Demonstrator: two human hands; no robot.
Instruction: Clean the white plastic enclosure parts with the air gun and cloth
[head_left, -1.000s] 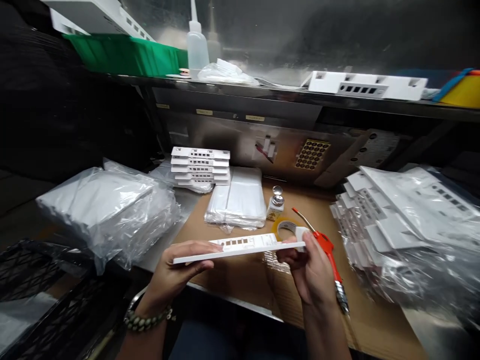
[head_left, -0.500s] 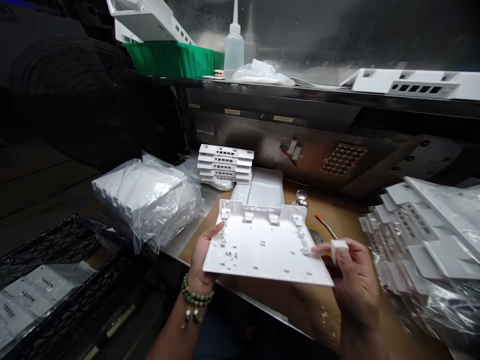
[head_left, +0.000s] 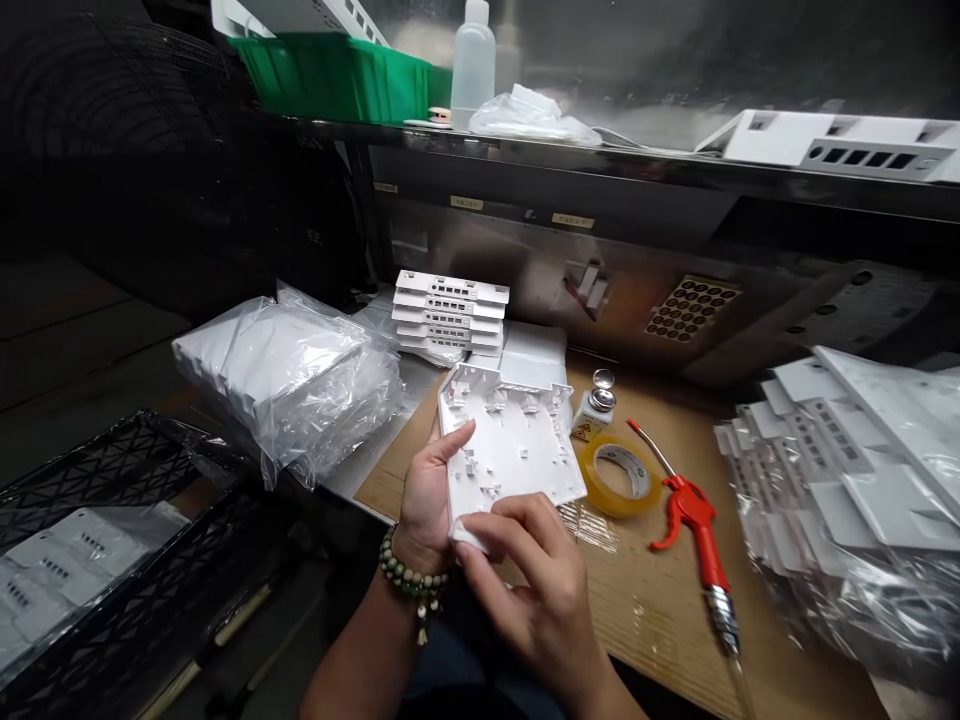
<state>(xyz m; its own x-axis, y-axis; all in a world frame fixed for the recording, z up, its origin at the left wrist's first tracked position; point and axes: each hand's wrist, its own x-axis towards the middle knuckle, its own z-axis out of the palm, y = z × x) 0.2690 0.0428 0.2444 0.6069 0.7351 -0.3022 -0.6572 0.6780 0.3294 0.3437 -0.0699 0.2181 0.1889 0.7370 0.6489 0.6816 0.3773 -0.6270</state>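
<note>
1. Left hand [head_left: 424, 500] grips the white plastic cover [head_left: 510, 450] at its 9 o'clock edge, thumb on the inner face; likely bracing it.
2. Cover's up off the cardboard [head_left: 637, 610], tilted, inside toward me; I read that as giving access to the corner.
3. Right hand [head_left: 544, 580] pinches a small white pad [head_left: 469, 535] at the cover's 7 o'clock corner. Cloth or foam, can't tell.
4. From the cover: glossy amber tape roll [head_left: 589, 475] 3 to 4 o'clock, red air gun [head_left: 697, 525] 4, metal-topped bottle [head_left: 592, 412] 2. Presumably parked for easy right-hand reach.
5. Matte slotted stack [head_left: 450, 312] at 11, neatly layered, probably to save bench space.
6. Crinkly clear bag [head_left: 300, 375] at 9 to 10, likely scratch protection.
</note>
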